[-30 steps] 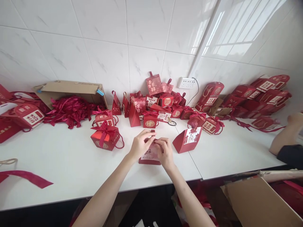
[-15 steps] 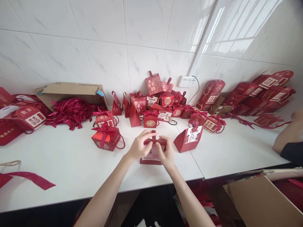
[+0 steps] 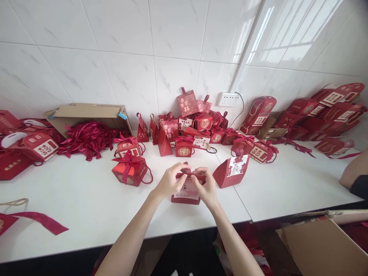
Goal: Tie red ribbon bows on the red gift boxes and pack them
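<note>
A red paper gift box with a pale printed picture on its front stands on the white table before me. My left hand grips its top edge from the left, and my right hand grips the same edge from the right. Both thumbs press on the near side, with the fingers curled over behind. Between the hands a ribbon loop sticks up from the top. Just right of my right hand stands a similar red box with a printed tag. To the left sits a red box with a ribbon bow.
Several finished-looking red boxes crowd along the tiled wall. A cardboard box lies behind a heap of red ribbons. More red boxes are stacked at right, near another person's arm. An open carton stands below the table edge.
My fingers have shifted slightly along the box's top edge, and the ribbon loop leans more to the left. The view has moved a little; the box stays in place.
</note>
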{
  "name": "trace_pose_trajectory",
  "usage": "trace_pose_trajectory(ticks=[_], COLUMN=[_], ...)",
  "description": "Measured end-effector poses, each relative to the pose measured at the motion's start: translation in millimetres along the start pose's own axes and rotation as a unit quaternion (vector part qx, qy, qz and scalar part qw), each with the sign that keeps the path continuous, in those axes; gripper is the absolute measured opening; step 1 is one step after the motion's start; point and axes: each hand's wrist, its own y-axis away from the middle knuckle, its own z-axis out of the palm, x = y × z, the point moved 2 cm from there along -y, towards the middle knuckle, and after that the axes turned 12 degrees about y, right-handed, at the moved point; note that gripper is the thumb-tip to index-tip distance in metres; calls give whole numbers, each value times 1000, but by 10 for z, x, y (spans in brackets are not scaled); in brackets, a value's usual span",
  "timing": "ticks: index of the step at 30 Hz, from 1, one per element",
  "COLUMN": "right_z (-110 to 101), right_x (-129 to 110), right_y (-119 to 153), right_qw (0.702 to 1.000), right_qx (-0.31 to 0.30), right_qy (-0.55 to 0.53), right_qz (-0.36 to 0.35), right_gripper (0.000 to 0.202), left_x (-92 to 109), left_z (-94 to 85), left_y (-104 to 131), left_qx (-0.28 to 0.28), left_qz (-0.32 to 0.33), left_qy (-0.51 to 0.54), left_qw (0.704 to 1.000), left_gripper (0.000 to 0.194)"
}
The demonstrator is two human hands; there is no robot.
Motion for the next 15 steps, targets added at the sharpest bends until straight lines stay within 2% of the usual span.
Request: trace_pose_trajectory(ticks=[5,9,12,15], right_z=[-27,-40,-77,-193], right_x=[23,-13,30,174], right_y=[-46,-36,-18,-21], right_qw=[998,998,998,981], right_qx=[-60,-66,-17,93], right_qy=[-29,-17,-36,-114], right_qz=[17,17,58,128], right_gripper=[18,19,21,25], left_x=[-12,-55,-135,-243], left_z=[0,25,56,128], left_y=[-4,38,151,315], left_qx=[-9,31,84,101], left_qz=[-17,-20,3,-28], left_qy=[-11,31,87,122], left_qw=[1000,999,993,987], left_gripper=[26,42,59,72])
